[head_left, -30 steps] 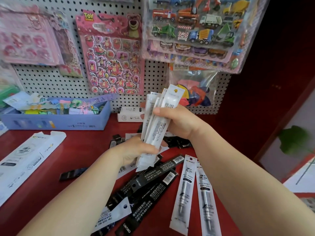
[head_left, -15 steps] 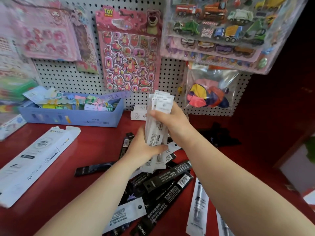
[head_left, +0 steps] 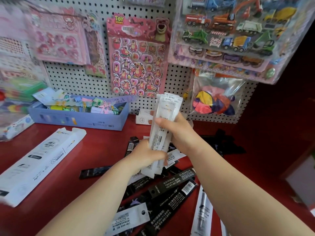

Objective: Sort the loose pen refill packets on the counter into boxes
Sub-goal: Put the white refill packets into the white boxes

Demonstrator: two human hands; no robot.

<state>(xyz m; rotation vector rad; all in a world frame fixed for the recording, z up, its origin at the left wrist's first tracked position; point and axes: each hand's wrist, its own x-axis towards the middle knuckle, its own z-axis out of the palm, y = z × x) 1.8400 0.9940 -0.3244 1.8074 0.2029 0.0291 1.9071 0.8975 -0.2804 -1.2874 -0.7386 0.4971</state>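
Gripping a bundle of white refill packets (head_left: 164, 116) upright above the worktop (head_left: 102, 150), both hands are closed round it. The left hand (head_left: 146, 155) wraps the lower end from the seven o'clock side. The right hand (head_left: 178, 132) clasps the middle from four o'clock, with its thumb laid across the front. Holding the stack on end between two hands looks like a way of squaring its edges, so that it can go into a narrow box as one block rather than packet by packet.

The packets are long, slim sleeves of milky, half-clear film with white header strips at the top and small black print lower down. Their top ends, at twelve o'clock, sit slightly stepped rather than flush. Film this thin will probably slide against itself, which would explain the firm double grip.

A long white box (head_left: 39, 160) lies flat at nine o'clock from the hands, well apart from them, with the flaps at its far end open. It seems the likely destination. Unsorted black packets (head_left: 170, 189) lie heaped at six o'clock under the forearms, and one stray black packet (head_left: 95, 172) lies at eight o'clock. Clear packets (head_left: 202, 210) lie at five o'clock. A blue tray (head_left: 81, 119) of coloured goods stands at ten o'clock against the pegboard (head_left: 85, 79).
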